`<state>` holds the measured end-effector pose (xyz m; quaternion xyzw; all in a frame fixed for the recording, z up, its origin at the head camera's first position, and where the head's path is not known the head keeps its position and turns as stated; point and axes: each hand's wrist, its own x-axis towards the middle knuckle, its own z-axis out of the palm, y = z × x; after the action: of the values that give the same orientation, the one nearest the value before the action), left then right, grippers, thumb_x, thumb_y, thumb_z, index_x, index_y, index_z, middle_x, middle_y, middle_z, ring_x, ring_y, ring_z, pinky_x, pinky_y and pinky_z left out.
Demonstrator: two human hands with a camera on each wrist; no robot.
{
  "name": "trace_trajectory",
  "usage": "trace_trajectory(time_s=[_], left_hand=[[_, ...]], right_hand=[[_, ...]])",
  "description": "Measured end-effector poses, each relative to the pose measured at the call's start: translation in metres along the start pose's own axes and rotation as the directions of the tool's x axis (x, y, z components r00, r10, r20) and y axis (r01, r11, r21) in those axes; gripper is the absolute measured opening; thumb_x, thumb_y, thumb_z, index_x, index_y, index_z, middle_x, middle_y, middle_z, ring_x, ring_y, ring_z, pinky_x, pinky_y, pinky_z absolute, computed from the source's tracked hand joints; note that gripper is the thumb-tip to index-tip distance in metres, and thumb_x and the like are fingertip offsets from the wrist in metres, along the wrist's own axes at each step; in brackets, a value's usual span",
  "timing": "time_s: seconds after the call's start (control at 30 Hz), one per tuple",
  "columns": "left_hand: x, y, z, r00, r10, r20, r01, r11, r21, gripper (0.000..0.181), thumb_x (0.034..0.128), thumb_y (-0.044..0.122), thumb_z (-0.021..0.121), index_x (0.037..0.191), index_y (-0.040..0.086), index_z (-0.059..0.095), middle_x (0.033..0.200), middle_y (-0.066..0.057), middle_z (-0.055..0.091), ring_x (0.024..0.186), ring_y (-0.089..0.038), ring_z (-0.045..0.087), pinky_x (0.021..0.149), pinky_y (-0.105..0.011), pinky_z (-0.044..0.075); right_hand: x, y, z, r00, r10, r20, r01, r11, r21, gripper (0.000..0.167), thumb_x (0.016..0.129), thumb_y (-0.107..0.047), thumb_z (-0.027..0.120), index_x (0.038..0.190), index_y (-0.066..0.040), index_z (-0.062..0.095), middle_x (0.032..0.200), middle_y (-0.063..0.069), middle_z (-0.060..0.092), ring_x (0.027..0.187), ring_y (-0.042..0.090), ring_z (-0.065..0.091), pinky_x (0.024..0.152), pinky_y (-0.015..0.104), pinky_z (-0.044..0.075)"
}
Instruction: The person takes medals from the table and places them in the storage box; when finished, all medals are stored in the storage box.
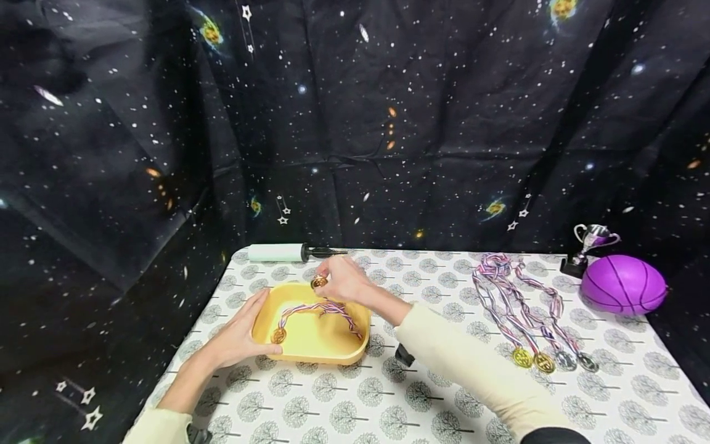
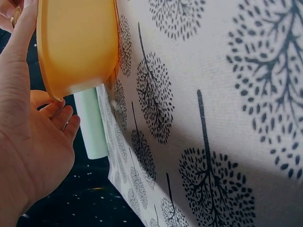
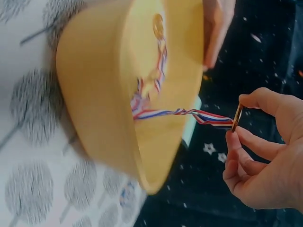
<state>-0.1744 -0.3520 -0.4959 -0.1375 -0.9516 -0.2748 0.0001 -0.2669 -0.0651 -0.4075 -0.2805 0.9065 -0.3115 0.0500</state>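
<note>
right grip (image 1: 344, 280): pinching a bronze medal (image 1: 318, 282) above the yellow tub (image 1: 327, 358)
ribbon (image 3: 208, 118): trailing from that grip into the tub
left grip (image 1: 241, 333): clasping the tub's side
second medal (image 1: 278, 335): inside, near the left grip's thumb

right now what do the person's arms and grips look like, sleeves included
The left sleeve and right sleeve are plain, cream and long. A black item shows by the left sleeve, a black block by the right sleeve, which meets black material at the bottom edge. The left grip and right grip wear no gloves.
</note>
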Motion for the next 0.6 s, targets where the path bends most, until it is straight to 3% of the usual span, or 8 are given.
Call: trace_trajectory(time_s=[0.2,0.33,0.43,0.6], left_hand=[[-0.001,-0.001,0.0,1.0,0.0,0.002,0.0,1.0,-0.013,0.138,0.0724,0.065,0.091,0.17,0.002,0.016,0.175,-0.021,0.017,0.156,-0.045,0.027,0.12,-0.067,0.031],[-0.001,-0.001,0.0,1.0,0.001,0.002,-0.001,1.0,-0.016,0.137,0.073,0.062,0.092,0.169,0.001,0.015,0.175,-0.021,0.017,0.155,-0.046,0.029,0.119,-0.068,0.031],[-0.001,-0.002,0.001,1.0,0.008,0.001,-0.008,1.0,-0.021,0.136,0.0738,0.058,0.093,0.169,0.001,0.016,0.175,-0.021,0.017,0.154,-0.046,0.031,0.119,-0.068,0.032],[-0.001,-0.002,0.001,1.0,0.018,-0.001,-0.018,1.0,-0.022,0.134,0.0745,0.056,0.094,0.169,0.0,0.016,0.174,-0.022,0.018,0.153,-0.046,0.032,0.118,-0.068,0.033]], right_hand=[[0.006,-0.01,0.037,0.999,0.032,-0.015,-0.032,0.999,0.016,0.046,0.083,-0.024,0.09,0.125,-0.01,0.078,0.115,0.003,0.078,0.103,0.016,0.072,0.092,0.029,0.057],[0.008,-0.014,0.063,0.998,0.059,-0.001,-0.059,0.997,0.049,0.039,0.083,-0.021,0.091,0.118,-0.01,0.08,0.1,0.001,0.071,0.072,0.007,0.058,0.063,0.019,0.048],[0.007,-0.017,0.079,0.997,0.073,0.035,-0.075,0.995,0.059,0.034,0.084,-0.02,0.091,0.113,-0.007,0.079,0.093,0.006,0.069,0.06,0.007,0.046,0.051,0.018,0.037],[0.003,-0.018,0.101,0.998,0.055,0.041,-0.056,0.998,0.027,0.039,0.082,-0.023,0.094,0.114,-0.009,0.079,0.099,0.003,0.077,0.067,0.005,0.055,0.061,0.018,0.048]])
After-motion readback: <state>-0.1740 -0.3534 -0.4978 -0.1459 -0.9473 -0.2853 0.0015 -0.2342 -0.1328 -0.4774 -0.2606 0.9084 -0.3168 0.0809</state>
